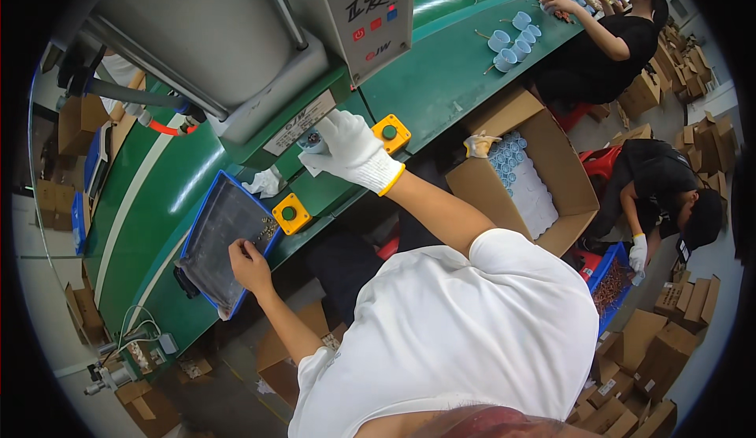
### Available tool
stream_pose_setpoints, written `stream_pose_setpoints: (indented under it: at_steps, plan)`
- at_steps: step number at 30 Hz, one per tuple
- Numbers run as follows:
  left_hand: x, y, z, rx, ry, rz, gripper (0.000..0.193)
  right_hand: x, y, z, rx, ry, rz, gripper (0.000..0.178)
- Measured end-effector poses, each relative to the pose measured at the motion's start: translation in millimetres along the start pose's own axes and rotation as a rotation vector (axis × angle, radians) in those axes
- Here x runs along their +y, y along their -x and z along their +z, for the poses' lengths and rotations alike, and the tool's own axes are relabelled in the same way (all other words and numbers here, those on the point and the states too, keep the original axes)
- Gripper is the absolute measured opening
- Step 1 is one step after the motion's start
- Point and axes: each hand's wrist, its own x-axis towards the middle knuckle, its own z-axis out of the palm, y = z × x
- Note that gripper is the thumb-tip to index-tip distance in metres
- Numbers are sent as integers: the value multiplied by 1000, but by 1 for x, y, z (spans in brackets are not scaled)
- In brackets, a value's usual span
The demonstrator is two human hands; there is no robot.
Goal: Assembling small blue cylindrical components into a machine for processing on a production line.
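Note:
My right hand (350, 151), in a white knit glove, is under the green head of a large grey press (213, 36). Its fingers are closed around a small pale-blue cup-shaped part (313, 142), mostly hidden by the glove and the press. My bare left hand (250, 266) hovers over the right side of a blue-rimmed tray (224, 233). Its fingers are bent together, and whatever they pinch is too small to make out. Small metal pieces (268, 227) lie in the tray near its right edge.
Yellow boxes with green buttons (290, 214) flank the press on the green bench (449, 68). Pale-blue cups (504, 60) stand farther right. An open carton (579, 178) holds more cups. Two co-workers sit at right, one (622, 40) at the bench, one (661, 186) by a blue bin (610, 280).

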Motion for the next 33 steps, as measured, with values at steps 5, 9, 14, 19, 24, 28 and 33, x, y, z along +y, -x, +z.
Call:
stream_pose_setpoints:
  at_steps: [5, 9, 14, 19, 24, 28, 33]
  plan:
    - [60, 17, 7, 101, 397, 295, 11, 4, 9, -29, 315, -104, -263, 55]
    - [78, 31, 24, -44, 413, 401, 14, 59, 38, -29, 625, 5, -383, 32]
    - [74, 35, 34, 50, 412, 445, 11, 102, 79, -38, 224, 8, -205, 17]
    - [87, 27, 39, 59, 375, 562, 9, 121, 90, -22, 300, 61, -225, 24]
    - [80, 33, 34, 67, 389, 568, 8, 130, 92, -5, 315, 33, -225, 29]
    - [87, 29, 36, 51, 378, 580, 10, 131, 88, -5, 344, 58, -221, 24]
    - [83, 29, 36, 33, 211, 614, 21, 114, 63, -15, 325, -28, -231, 9]
